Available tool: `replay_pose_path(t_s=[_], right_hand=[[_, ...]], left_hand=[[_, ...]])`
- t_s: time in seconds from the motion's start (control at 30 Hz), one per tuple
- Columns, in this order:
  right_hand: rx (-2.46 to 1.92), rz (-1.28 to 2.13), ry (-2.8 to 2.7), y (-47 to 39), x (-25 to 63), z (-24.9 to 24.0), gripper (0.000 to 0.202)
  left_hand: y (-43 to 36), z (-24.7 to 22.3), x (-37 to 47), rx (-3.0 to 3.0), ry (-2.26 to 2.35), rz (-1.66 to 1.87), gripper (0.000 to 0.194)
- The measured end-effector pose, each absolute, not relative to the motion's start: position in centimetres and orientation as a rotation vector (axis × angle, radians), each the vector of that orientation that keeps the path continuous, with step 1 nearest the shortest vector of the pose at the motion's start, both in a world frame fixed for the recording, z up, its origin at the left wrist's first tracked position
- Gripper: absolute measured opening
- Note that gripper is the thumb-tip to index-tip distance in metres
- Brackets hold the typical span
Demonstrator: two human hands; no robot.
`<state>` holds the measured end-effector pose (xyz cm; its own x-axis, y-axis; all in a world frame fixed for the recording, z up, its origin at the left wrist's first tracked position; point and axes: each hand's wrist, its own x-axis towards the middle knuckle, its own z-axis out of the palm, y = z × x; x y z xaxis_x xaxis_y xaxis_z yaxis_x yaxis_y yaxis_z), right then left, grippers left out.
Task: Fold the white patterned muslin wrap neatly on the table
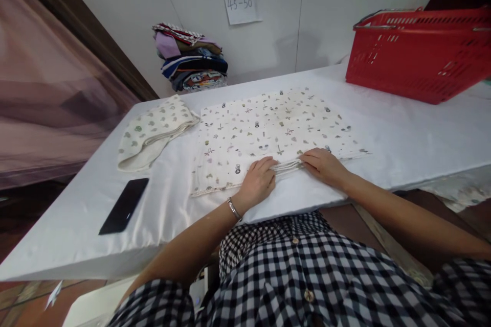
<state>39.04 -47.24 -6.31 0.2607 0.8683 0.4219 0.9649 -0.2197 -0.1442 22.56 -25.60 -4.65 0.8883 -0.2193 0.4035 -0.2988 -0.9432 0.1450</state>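
A white cloth [264, 133] with small printed shapes lies folded in layers, flat on the table before me. My left hand [260, 181] grips its near edge, fingers on top and bent over the layers. A short way to the right, my right hand [324, 166] grips the same edge with its fingers pressed together. Between the two hands the stacked layers of the edge show, slightly lifted. My thumbs are mostly hidden.
A second folded printed cloth [153, 130] rests at the left, behind a black phone [125, 205]. A pile of folded clothes [194, 59] stands by the wall. At the back right sits a red basket [418, 56]. All are around the white-covered table [414, 138].
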Motion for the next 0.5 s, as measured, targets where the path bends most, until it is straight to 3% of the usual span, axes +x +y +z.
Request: replay_pose_path(t_s=[0.5], right_hand=[[-2.288, -0.431, -1.741, -46.4, 37.7, -5.4, 0.027]], left_hand=[[-25.6, -4.7, 23.1, 2.603, -0.172, 0.596, 0.009]])
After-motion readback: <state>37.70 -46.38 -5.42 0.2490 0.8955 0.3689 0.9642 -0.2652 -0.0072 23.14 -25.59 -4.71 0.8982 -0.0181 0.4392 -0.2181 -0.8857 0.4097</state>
